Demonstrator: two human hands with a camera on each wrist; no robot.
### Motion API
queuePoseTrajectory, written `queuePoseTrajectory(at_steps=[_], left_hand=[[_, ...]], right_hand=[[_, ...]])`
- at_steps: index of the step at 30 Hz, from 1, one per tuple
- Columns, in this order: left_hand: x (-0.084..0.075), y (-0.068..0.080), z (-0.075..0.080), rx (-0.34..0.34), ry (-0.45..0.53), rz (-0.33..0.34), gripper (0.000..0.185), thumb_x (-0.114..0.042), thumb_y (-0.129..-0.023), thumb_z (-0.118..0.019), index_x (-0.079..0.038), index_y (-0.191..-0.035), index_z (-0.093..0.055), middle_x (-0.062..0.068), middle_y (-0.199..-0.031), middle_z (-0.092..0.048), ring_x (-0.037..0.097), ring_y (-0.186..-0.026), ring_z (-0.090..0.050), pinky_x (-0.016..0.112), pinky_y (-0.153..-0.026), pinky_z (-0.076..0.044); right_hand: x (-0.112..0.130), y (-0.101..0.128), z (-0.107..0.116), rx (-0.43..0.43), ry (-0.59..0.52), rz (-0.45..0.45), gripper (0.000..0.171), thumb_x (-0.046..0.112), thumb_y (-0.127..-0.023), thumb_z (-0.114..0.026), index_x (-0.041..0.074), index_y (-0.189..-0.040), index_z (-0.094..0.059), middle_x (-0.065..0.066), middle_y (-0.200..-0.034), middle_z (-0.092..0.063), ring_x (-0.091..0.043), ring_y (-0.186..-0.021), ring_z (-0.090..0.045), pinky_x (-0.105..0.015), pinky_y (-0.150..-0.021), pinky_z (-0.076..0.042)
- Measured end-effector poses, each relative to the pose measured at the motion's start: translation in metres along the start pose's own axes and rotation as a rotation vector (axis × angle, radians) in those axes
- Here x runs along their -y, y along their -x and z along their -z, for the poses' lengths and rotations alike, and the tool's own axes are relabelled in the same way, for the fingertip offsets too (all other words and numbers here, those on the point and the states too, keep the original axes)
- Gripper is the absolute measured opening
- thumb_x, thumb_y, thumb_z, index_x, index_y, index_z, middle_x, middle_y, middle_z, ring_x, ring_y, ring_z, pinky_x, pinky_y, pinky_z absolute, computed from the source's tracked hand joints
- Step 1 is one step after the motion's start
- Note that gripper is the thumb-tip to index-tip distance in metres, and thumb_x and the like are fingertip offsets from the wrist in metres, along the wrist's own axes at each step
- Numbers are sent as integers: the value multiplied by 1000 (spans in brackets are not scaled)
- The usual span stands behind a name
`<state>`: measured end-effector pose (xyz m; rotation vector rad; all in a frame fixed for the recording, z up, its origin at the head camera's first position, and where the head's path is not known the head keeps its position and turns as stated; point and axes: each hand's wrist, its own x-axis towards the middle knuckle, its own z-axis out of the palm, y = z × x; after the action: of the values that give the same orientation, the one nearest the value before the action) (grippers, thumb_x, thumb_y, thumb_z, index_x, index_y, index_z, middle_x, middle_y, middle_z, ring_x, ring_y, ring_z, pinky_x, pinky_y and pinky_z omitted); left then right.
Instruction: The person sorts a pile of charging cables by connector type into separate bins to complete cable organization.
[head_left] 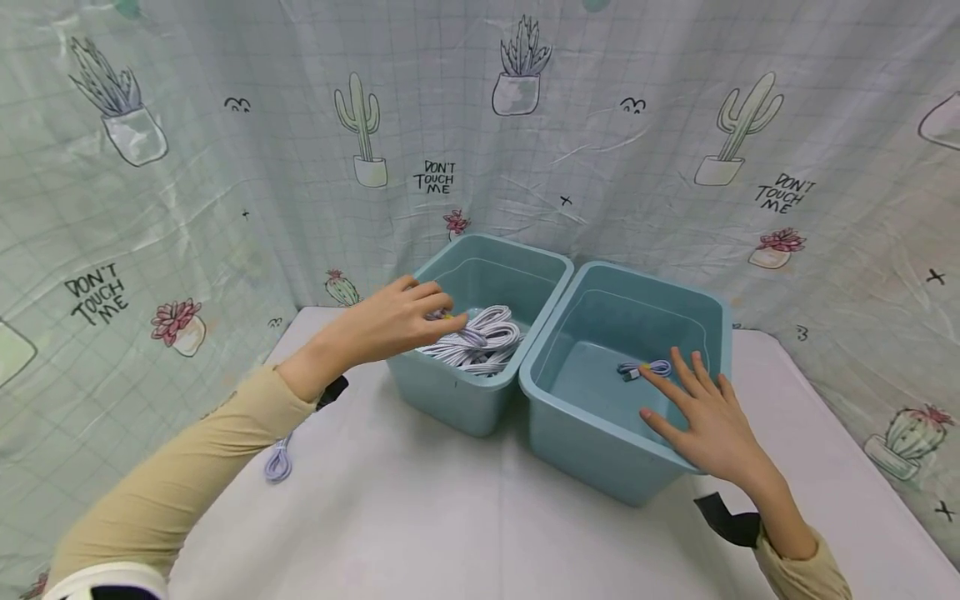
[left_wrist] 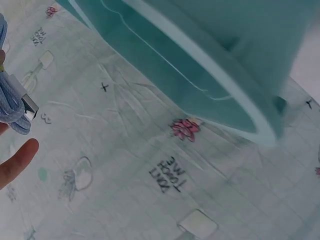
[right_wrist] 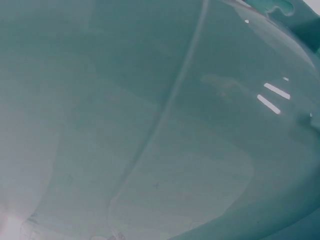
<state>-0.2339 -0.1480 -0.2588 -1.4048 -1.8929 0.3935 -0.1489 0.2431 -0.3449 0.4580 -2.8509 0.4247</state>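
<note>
left hand (head_left: 390, 321): reached over the near-left rim of the left bin; fingers (head_left: 438, 312) curled round a bundled cable (left_wrist: 12, 102), held at the top of the pile. In the left wrist view the bundle with its metal plug is seen against the palm, one fingertip (left_wrist: 17, 160) spread below it.
right hand (head_left: 708, 421): laid over the near rim of the right bin, palm down; fingers (head_left: 678, 379) straight and spread, nothing gripped. Fingertips are just beside a small coiled cable; contact cannot be told.
left bin (head_left: 457, 392): teal plastic tub, on the far middle of the desk, touching the right bin along one side.
cable pile (head_left: 487, 342): white and lilac coiled cables heaped in the left bin, reaching near rim height on the near side.
right bin (head_left: 592, 437): same teal tub, right of the first; its floor is seen bare apart from one cable. The right wrist view is filled by its inner wall.
small coiled cable (head_left: 643, 368): lilac, with a plug at the left end, lying flat on the right bin's floor, toward the near-right side.
loose cable (head_left: 277, 462): lilac loop lying on the desk, near left, partly hidden under the left sleeve.
desk (head_left: 420, 517): white surface carrying both bins.
curtain (head_left: 225, 167): pale cloth printed with cacti and "DON'T TOUCH ME", hung behind and on both sides.
sleeves: beige, one on each arm; a black wrist strap (head_left: 727, 517) is seen at the right wrist.
</note>
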Motion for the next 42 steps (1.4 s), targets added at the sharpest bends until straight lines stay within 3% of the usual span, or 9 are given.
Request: queuePoseTrajectory(at_steps=[5,17,22,32,42], left_hand=[[-1,-22,-4,-7,-6,-17,34,0,-79,-61,-19,-106,-53,2,-86,-56,17,-82,-50,28,-65,-39],[0,-75,-13,65,-18,-23,24,-6,-88,-53,-21,-106,-54,0,-89,-55,16,-80,-47,27,-61,-33],[2,-94,-18,143,-2,-23,27,-6,-87,-53,-21,-109,-53,1,-93,-56,17,-84,-48,27,-62,-36],[-3,-132,-36,310,21,-13,30,-10,-91,-48,-24,-117,-50,2,-108,-56,19,-99,-51,35,-79,-46],[-6,-168,-46,366,70,14,31,-17,-93,-45,-27,-122,-49,1,-117,-56,19,-106,-50,35,-85,-45]], right_hand=[[0,0,-1,2,-5,6,58,43,-86,-51,22,-138,-34,-21,-148,-10,-42,-136,-1,-70,-96,-7],[0,1,0,0,12,-4,58,44,-86,-51,21,-138,-35,-21,-148,-11,-42,-136,-2,-69,-96,-7],[-1,1,0,-3,8,-1,58,43,-86,-51,21,-137,-35,-21,-148,-11,-42,-136,-1,-70,-96,-7],[-1,0,0,-1,6,-5,58,43,-86,-51,20,-137,-36,-21,-148,-11,-41,-136,0,-70,-96,-7],[-1,0,0,6,0,-8,58,43,-86,-51,20,-137,-36,-21,-148,-10,-42,-136,1,-70,-96,-7]])
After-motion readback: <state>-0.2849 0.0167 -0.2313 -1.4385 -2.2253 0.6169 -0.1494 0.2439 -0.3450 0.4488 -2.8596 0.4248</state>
